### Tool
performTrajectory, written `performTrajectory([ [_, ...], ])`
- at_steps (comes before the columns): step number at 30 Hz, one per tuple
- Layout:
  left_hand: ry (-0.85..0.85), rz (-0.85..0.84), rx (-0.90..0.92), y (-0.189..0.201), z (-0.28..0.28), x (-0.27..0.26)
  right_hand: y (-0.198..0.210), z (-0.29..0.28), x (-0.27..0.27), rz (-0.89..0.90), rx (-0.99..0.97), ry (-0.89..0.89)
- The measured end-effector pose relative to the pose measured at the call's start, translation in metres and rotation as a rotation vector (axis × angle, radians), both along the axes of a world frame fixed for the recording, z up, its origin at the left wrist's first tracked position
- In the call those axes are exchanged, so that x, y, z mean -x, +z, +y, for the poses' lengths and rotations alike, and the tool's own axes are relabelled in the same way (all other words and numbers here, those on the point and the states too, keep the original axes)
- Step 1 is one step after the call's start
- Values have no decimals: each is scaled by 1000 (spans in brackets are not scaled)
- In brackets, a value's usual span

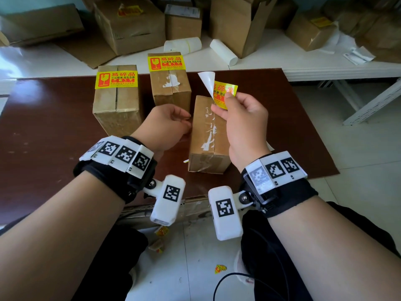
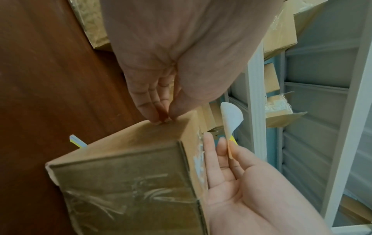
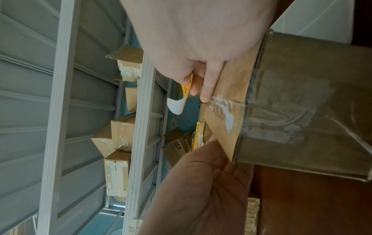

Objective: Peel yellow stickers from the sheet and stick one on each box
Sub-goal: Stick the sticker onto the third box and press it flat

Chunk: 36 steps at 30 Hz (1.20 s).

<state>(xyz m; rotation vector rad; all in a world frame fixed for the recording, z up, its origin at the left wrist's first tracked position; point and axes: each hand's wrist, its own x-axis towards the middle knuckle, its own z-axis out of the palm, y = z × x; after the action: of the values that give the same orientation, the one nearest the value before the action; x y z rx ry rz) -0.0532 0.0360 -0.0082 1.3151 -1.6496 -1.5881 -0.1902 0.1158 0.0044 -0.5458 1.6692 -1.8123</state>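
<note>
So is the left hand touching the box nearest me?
Touching. The left wrist view shows the left hand with fingertips resting on the box at its upper edge.

left hand (image 1: pixel 167 124): fingers straight, together | right hand (image 1: pixel 243 124): fingers pinching
</note>
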Motion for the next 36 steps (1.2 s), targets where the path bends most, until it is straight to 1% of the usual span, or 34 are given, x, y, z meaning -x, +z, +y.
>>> performTrajectory([
  [2, 2, -33, 9, 0, 2, 0, -1, 0, 1, 5, -2, -3],
  [7, 40, -26, -4, 3, 2, 1, -3, -1, -1, 24, 10, 12],
  [9, 30, -50, 5, 1, 2, 2, -5, -2, -2, 31, 14, 15],
  [12, -27, -133, -2, -3, 3, 3, -6, -3, -2, 54, 11, 17],
  [13, -41, -159, 13, -5, 4, 3, -7, -3, -1, 63, 9, 19],
  [15, -29, -175, 115, -4, 3, 4, -7, -3, -1, 78, 9, 24],
  [17, 56, -110, 235, 1, 2, 5, -7, -3, -1, 94, 17, 28],
  [18, 108, -49, 256, 5, 1, 6, -8, -4, -1, 109, 23, 28],
  [21, 210, 119, 241, 20, 4, 6, -8, -3, -5, 180, 56, 24],
  [24, 215, 206, 208, 28, 9, 8, -5, -1, -7, 270, 84, 35],
  [27, 176, 203, 185, 27, 10, 11, -3, 5, -6, 326, 118, 62],
  [30, 197, 196, 160, 21, 5, 16, -5, 9, -2, 360, 123, 42],
  [36, 216, 224, 122, 17, 4, 19, -14, 3, 5, 271, 61, 11],
])
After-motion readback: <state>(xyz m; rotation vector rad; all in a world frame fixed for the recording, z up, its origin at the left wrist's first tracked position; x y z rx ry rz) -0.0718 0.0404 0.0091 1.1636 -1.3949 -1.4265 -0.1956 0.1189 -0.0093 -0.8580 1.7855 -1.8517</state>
